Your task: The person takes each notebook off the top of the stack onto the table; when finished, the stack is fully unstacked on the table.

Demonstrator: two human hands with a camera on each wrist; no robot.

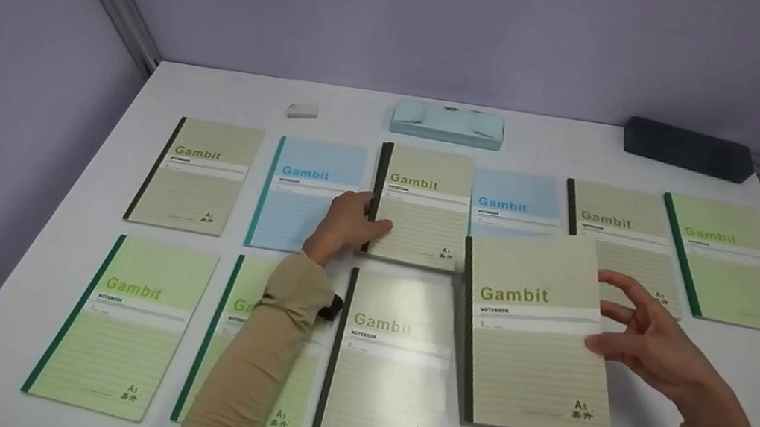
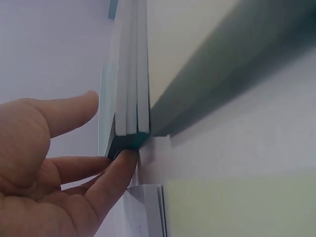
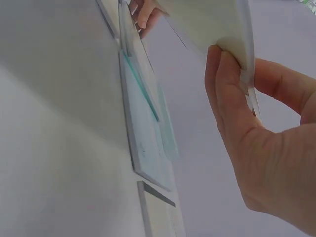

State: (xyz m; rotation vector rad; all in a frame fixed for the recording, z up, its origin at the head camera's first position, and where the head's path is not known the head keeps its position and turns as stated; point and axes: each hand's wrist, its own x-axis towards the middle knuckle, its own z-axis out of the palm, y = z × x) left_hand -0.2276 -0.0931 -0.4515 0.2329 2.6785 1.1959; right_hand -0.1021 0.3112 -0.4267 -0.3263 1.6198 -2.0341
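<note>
My left hand [image 1: 356, 221] reaches to the back row, its fingertips against the dark spine of a khaki Gambit notebook stack [image 1: 423, 205]. In the left wrist view the fingers [image 2: 118, 170] touch the stack's spine corner [image 2: 131, 113], and the thumb stays just clear of it. My right hand [image 1: 609, 316] pinches the right edge of another khaki Gambit notebook [image 1: 535, 335], holding it above the table. In the right wrist view, thumb and fingers [image 3: 222, 84] grip that cover [image 3: 207, 24].
More notebooks lie in two rows on the white table [image 1: 740, 373]: khaki [image 1: 196, 175], blue [image 1: 304, 194], blue [image 1: 513, 203], khaki [image 1: 619, 227], green [image 1: 730, 262], green [image 1: 122, 326], khaki [image 1: 391, 366]. Against the back wall sit an eraser [image 1: 302, 111], a light-blue case [image 1: 447, 124] and a dark case [image 1: 689, 149].
</note>
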